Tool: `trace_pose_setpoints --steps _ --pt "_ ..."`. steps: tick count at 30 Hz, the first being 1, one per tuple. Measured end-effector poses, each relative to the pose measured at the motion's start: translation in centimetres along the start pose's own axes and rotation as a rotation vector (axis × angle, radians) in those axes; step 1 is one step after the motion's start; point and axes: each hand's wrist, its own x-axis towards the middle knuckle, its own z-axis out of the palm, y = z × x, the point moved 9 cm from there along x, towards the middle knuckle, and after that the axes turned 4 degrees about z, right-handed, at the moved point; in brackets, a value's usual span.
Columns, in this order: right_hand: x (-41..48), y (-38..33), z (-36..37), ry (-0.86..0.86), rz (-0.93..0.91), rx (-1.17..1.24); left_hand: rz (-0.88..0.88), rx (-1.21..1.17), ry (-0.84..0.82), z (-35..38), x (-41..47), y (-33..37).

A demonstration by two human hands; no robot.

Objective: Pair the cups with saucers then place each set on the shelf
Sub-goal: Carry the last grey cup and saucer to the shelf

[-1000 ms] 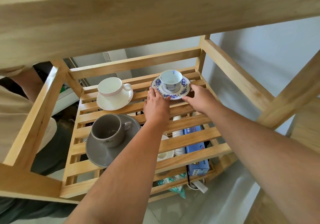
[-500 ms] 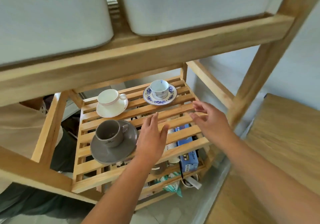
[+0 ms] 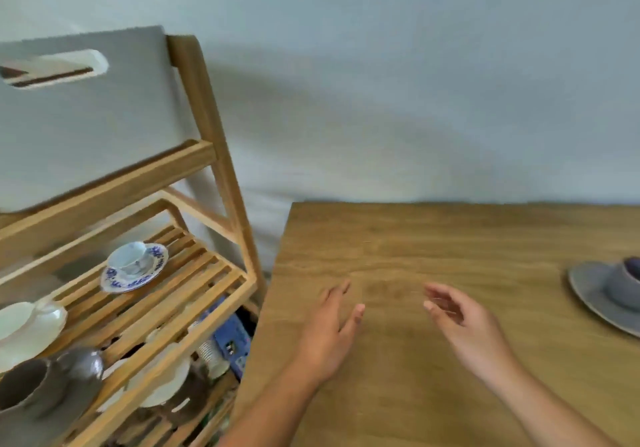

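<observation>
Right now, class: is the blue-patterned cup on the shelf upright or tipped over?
Upright. The blue-patterned cup stands mouth-up, centred on its saucer on the slatted shelf.

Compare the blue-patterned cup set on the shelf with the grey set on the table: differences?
The blue-patterned set stands on the slatted shelf, already placed; the grey set is on the table, not yet shelved. The blue-patterned set is white with blue floral trim on the saucer; the grey set is plain grey. The blue-patterned set is fully in view; the grey set is cut off by the frame edge. Both have a cup upright on its saucer, untouched by either hand.
</observation>
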Motion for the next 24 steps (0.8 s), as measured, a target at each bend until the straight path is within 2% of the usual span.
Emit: trace_pose_setpoints --steps 6,11,15,20,24 --pt "-5.2 7.8 -15.5 0.315 0.188 0.053 0.07 -0.135 -0.297 14.3 2.5 8.1" --pt "-7.6 15.4 -24.7 0.468 0.305 0.113 0.043 -0.222 -0.405 24.1 3.6 12.7" --pt "-6.7 20.0 -30.2 0.546 0.36 0.219 -0.096 -0.405 -0.487 30.2 5.4 15.8" --pt "-3.0 23.6 -34.4 0.562 0.417 0.356 -0.282 -0.622 -0.426 34.1 9.1 17.6" --pt "0.4 24.7 -37.2 0.557 0.449 0.339 -0.293 -0.539 -0.385 35.3 12.0 18.1"
